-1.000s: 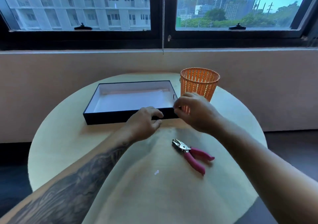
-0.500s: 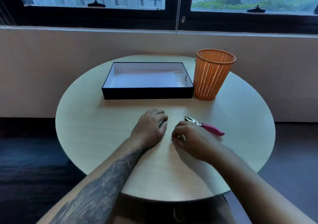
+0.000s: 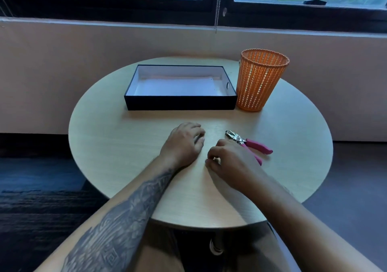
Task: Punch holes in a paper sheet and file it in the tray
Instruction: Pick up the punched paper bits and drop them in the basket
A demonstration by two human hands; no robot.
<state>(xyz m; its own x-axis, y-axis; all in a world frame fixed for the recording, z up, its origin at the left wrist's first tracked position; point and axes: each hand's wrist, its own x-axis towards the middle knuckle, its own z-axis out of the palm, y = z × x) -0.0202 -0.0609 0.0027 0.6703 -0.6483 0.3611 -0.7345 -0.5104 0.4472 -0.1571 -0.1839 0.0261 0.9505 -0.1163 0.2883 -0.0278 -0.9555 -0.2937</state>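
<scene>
The black tray [image 3: 180, 104] stands at the far side of the round table, and a white paper sheet [image 3: 178, 86] lies flat inside it. A pink-handled hole punch [image 3: 256, 145] lies on the table in front of the tray, to the right. My left hand [image 3: 182, 144] rests on the table with curled fingers and holds nothing. My right hand [image 3: 232, 163] is just left of the punch and partly covers its lower handle. Its fingertips are pinched on a small pale paper scrap against the tabletop.
An orange mesh basket [image 3: 259, 81] stands upright, touching the tray's right end. The light wooden table [image 3: 117, 146] ends in a curved edge close to my body. A low wall and windows lie behind it, with dark floor on both sides.
Both hands have drawn back from the tray's front edge to the table beside the punch. My right fingers closed where a white scrap lay. The view pulled back.
</scene>
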